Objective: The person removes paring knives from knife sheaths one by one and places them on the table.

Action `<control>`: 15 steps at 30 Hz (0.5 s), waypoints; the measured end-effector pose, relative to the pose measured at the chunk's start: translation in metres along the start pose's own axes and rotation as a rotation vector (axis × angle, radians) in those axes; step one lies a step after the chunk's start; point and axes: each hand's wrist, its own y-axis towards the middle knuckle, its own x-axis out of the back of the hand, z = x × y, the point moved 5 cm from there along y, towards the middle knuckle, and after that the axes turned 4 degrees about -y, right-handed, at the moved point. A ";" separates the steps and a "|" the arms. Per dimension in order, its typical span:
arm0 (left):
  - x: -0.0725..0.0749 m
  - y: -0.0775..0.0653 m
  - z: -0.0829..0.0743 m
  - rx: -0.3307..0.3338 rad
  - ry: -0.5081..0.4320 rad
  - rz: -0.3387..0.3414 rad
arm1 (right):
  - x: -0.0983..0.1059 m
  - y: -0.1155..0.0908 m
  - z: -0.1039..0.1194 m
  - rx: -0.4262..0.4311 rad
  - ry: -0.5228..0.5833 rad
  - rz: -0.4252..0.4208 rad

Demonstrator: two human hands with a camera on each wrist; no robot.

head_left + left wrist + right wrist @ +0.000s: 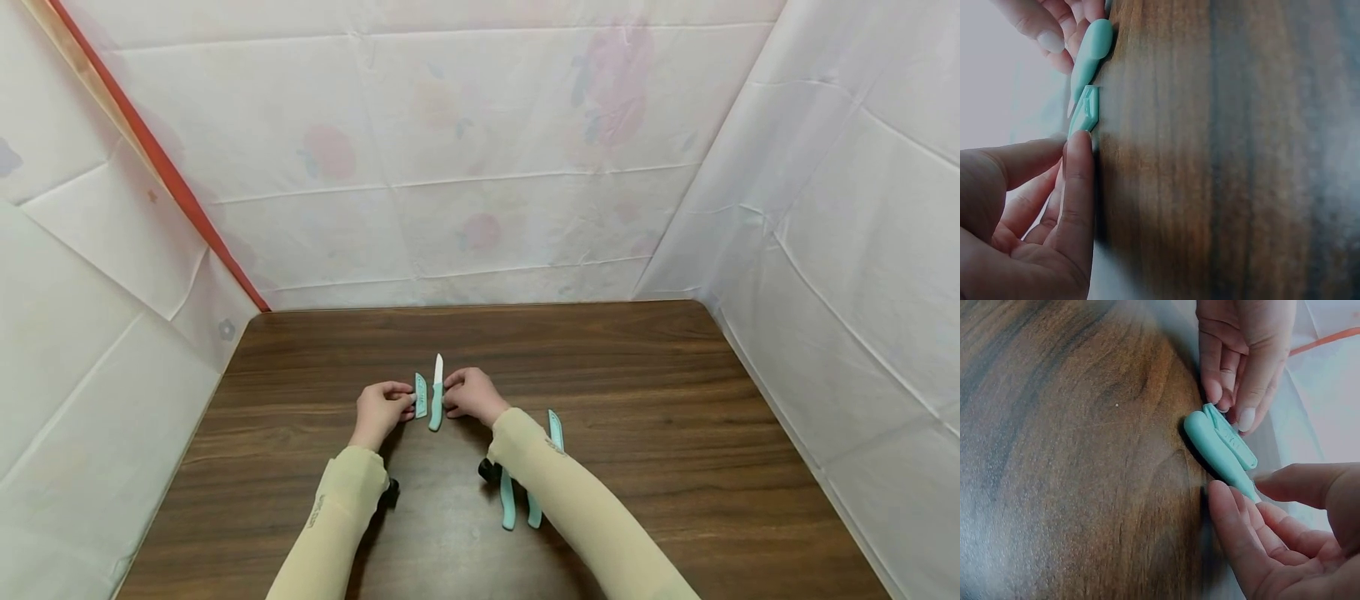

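A small knife (437,406) with a mint-green handle and white blade lies near the table's middle, blade pointing away from me. Just left of it is its mint-green sheath (421,396), which carries faint markings. Thumb and fingers of my left hand (380,412) pinch the sheath by its left edge. From the right side, my right hand (472,395) pinches the knife around where handle meets blade. In the right wrist view, the knife handle (1213,447) and the sheath (1235,440) lie almost side by side. The blade is mostly hidden there.
Under my right forearm lie two more mint-green handles, a left one (507,502) and a right one (535,511), partly covered by the sleeve. A mint-green sheathed end (555,429) shows beyond the arm. The brown wooden table (300,358) meets pale printed sheets (480,150) at its edges.
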 end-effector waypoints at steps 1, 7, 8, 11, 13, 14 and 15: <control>0.000 0.000 0.000 0.000 0.002 -0.001 | 0.001 -0.001 0.000 0.002 0.008 0.006; -0.001 -0.004 0.001 -0.014 0.014 -0.007 | 0.005 -0.008 0.002 0.025 0.013 0.032; -0.001 -0.005 0.000 -0.018 0.015 -0.007 | 0.005 -0.009 0.002 0.030 0.005 0.033; -0.001 -0.009 -0.001 -0.027 0.019 -0.010 | 0.007 -0.013 0.003 0.047 -0.019 0.028; -0.001 -0.011 -0.002 -0.039 0.026 -0.011 | 0.008 -0.016 0.004 0.057 -0.037 0.020; 0.000 -0.012 -0.003 -0.044 0.028 -0.012 | 0.009 -0.017 0.005 0.065 -0.048 0.016; 0.000 -0.013 -0.004 -0.049 0.031 -0.013 | 0.009 -0.018 0.006 0.073 -0.056 0.015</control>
